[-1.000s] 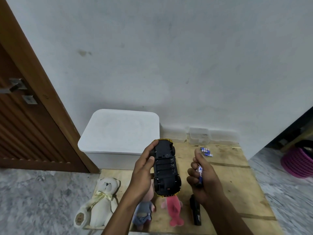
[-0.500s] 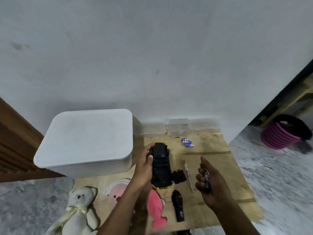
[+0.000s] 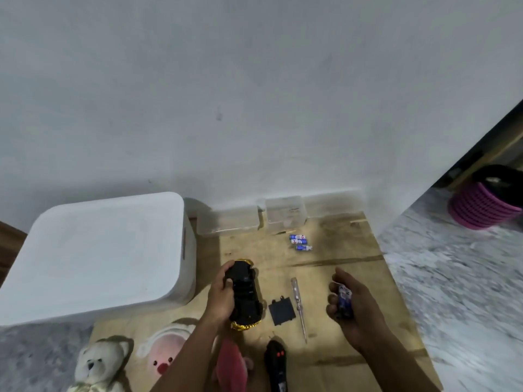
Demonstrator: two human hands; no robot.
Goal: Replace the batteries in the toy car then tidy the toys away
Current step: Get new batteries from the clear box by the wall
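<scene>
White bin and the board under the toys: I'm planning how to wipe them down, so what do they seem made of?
White bin: likely moulded plastic, matte, going by its rounded corners and even, dull surface. Board: seemingly unfinished plywood or similar wood sheet, pale tan with dark stains and a seam line across it.

No lettering can be read. The small blue-and-white cylindrical batteries (image 3: 300, 242) lying on the pale wooden board (image 3: 348, 250) carry printed wrappers, but the print is too small and blurred to make out; the blue-and-white battery (image 3: 344, 299) gripped in the right hand (image 3: 360, 311) shows only an unreadable white patch
</scene>
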